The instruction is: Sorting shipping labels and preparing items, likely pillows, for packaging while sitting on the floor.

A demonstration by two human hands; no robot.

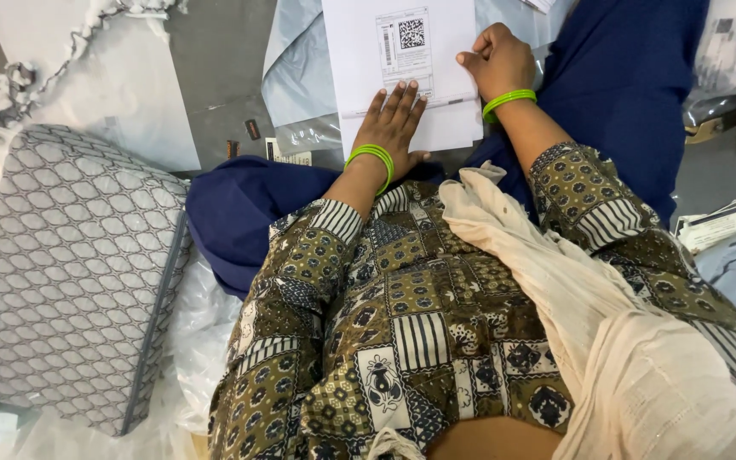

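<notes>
Left hand [392, 123]: flat, palm down, fingers spread and extended, pressing on the near part of a white label sheet [402, 72]. Grips nothing; it pins the sheet. Green bangles at the wrist.

Right hand [497, 61]: loosely curled into a half fist at the sheet's right edge, thumb and forefinger pinched at the edge of the printed label. Whether it holds a peeled corner cannot be told from this view.

Handling, judged: the sheet looks light, thin and limp. It should bend and crease easily and would slide on the slick film beneath unless held flat. Best purchase appears to be a pinch at an edge or corner, with the other palm holding the body down. Not fragile, but a tear is likely if pulled sharply.

Appearance: white rectangular paper, a printed label block with square code and bar code near its far middle, a faint fold line across just beyond the left fingertips.

Position: far centre of the scene, lying on a pale grey poly mailer bag [300, 68] that rests on dark blue cloth [240, 213] over the lap.

Surroundings: grey patterned packaged cushion [74, 273] near left; white plastic wrapping [87, 60] far left; more packets [726, 221] right.
</notes>
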